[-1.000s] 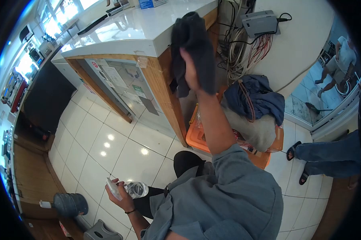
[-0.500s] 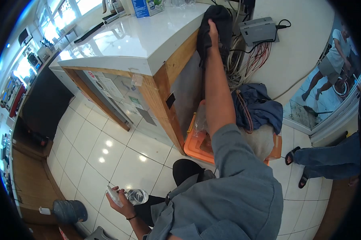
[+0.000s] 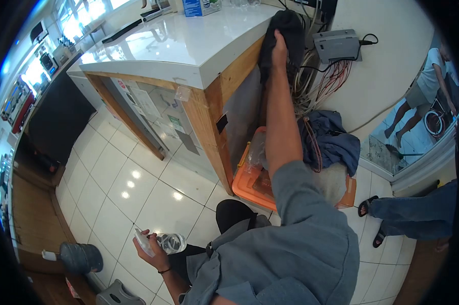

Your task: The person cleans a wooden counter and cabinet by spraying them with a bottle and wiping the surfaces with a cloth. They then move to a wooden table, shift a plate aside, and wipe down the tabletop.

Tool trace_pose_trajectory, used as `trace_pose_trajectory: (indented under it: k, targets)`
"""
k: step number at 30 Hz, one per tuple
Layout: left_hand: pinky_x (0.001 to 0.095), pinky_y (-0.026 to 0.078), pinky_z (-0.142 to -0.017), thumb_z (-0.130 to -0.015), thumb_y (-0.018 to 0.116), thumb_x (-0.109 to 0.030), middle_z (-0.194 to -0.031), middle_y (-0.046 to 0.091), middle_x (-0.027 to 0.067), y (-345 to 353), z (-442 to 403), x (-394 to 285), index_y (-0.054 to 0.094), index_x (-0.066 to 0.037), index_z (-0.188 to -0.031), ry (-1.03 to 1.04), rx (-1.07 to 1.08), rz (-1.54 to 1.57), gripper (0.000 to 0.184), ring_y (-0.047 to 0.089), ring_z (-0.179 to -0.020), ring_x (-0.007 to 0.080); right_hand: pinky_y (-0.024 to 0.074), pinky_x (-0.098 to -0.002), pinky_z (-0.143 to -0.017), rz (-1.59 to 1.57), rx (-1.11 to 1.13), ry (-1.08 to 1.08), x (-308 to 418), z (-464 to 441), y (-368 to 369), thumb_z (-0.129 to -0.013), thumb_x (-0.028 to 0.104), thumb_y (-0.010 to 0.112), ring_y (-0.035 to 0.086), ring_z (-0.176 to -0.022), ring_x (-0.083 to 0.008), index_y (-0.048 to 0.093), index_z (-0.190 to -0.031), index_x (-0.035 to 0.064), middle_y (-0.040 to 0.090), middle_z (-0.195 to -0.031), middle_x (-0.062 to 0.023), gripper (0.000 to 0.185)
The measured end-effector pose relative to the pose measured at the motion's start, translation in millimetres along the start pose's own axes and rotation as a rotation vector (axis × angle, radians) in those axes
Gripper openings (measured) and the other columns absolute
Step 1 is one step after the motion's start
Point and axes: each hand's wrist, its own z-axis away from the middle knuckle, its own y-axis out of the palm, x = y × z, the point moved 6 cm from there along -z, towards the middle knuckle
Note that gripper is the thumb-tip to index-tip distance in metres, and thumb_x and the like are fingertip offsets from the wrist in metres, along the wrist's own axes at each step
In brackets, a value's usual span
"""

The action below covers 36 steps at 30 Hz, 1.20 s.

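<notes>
My right hand [image 3: 278,50], at the end of my outstretched arm, grips a dark cloth [image 3: 286,31] against the far end of the counter's side edge, beside hanging cables. The white glossy counter [image 3: 163,46] has a wooden frame [image 3: 209,117] under it. Low at the left, my left hand [image 3: 155,254] is closed round the white spray head of a clear bottle [image 3: 172,243], which lies tilted on its side over my leg.
Below my right arm sit an orange crate [image 3: 250,180] and a blue cloth bundle [image 3: 331,137]. A grey device [image 3: 336,44] with cables is on the wall. A person in jeans [image 3: 417,211] stands right; another person [image 3: 427,84] shows beyond glass. A water jug [image 3: 82,258] stands lower left.
My right hand and the dark cloth have moved away from me along the counter's side, from near its front corner to the far end. My left hand keeps holding the bottle.
</notes>
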Motion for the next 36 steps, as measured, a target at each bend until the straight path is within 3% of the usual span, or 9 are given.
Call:
trace_pose_trajectory:
  k: [4,8,11,12,15,18,26,31,36]
  targets:
    - [0.0271,0.047,-0.066,-0.084,0.058,-0.004,-0.087,0.06,0.0106,-4,0,-4,0.056,0.001,-0.1,0.038,-0.021,-0.007,0.017,0.058,-0.072,0.0142,0.0439,-0.031,-0.101,0.147,0.192,-0.2,19,90,20,-0.099,0.022,0.052,0.06,-0.112,-0.0191,0.059,-0.125,-0.0065,0.062,-0.125,-0.0102,0.04]
    - [0.0286,0.048,-0.069,-0.084,0.058,-0.002,-0.093,0.061,0.0113,-19,1,3,0.056,0.002,-0.101,-0.013,-0.038,-0.004,0.017,0.06,-0.075,0.0156,0.0352,-0.0348,-0.112,0.333,0.278,-0.361,93,173,35,-0.101,0.024,0.046,0.054,-0.126,-0.0255,0.052,-0.135,-0.0033,0.057,-0.135,-0.0153,0.044]
    - [0.0293,0.049,-0.071,-0.085,0.058,-0.002,-0.094,0.061,0.0112,-33,0,6,0.056,0.002,-0.102,0.005,-0.053,-0.011,0.018,0.062,-0.078,0.0167,0.043,-0.0328,-0.105,-0.43,0.212,0.061,98,209,5,-0.098,0.027,0.051,0.06,-0.115,-0.0242,0.057,-0.128,-0.0042,0.06,-0.129,-0.0129,0.044]
    - [0.0295,0.049,-0.072,-0.085,0.058,-0.002,-0.094,0.061,0.0111,-38,1,7,0.056,0.002,-0.103,-0.014,-0.05,-0.016,0.018,0.062,-0.079,0.0171,0.0434,-0.0328,-0.104,-0.399,0.193,0.035,97,229,-4,-0.097,0.028,0.051,0.059,-0.114,-0.0238,0.057,-0.128,-0.0021,0.06,-0.127,-0.0128,0.043]
    - [0.0299,0.049,-0.073,-0.085,0.058,-0.003,-0.094,0.06,0.0107,-44,3,11,0.055,0.003,-0.103,-0.011,-0.041,-0.049,0.019,0.062,-0.081,0.0177,0.0445,-0.0328,-0.101,0.53,0.211,-0.452,61,310,-13,-0.097,0.029,0.053,0.059,-0.113,-0.0225,0.059,-0.126,0.0041,0.061,-0.122,-0.0124,0.038]
    - [0.03,0.049,-0.073,-0.085,0.057,-0.003,-0.093,0.06,0.0102,-48,6,13,0.055,0.003,-0.103,0.003,-0.02,-0.06,0.019,0.061,-0.081,0.0176,0.045,-0.0339,-0.099,0.804,0.313,-0.523,-2,358,-2,-0.097,0.029,0.054,0.058,-0.113,-0.0227,0.06,-0.124,0.0078,0.062,-0.12,-0.0128,0.035]
    - [0.0293,0.049,-0.071,-0.084,0.057,-0.003,-0.09,0.06,0.01,-59,9,12,0.056,0.002,-0.102,-0.03,-0.055,-0.031,0.019,0.061,-0.078,0.0166,0.0427,-0.0424,-0.102,0.772,0.249,-0.292,-29,301,34,-0.096,0.018,0.055,0.058,-0.114,-0.0315,0.062,-0.123,0.0041,0.062,-0.121,-0.0175,0.031]
    - [0.0288,0.049,-0.069,-0.083,0.057,-0.002,-0.087,0.061,0.01,-60,8,12,0.056,0.002,-0.101,0.007,-0.067,-0.062,0.018,0.061,-0.075,0.0167,0.0382,-0.052,-0.105,0.989,0.291,-0.895,62,280,89,-0.093,0.009,0.054,0.056,-0.115,-0.0418,0.062,-0.125,0.0,0.061,-0.122,-0.023,0.034]
    - [0.0292,0.05,-0.071,-0.084,0.057,0.0,-0.092,0.061,0.0112,-59,5,18,0.056,0.003,-0.101,-0.019,-0.067,-0.001,0.018,0.062,-0.078,0.0174,0.0391,-0.0529,-0.104,0.748,0.369,-0.625,64,282,92,-0.09,0.006,0.055,0.057,-0.111,-0.0434,0.064,-0.121,-0.001,0.063,-0.119,-0.0245,0.033]
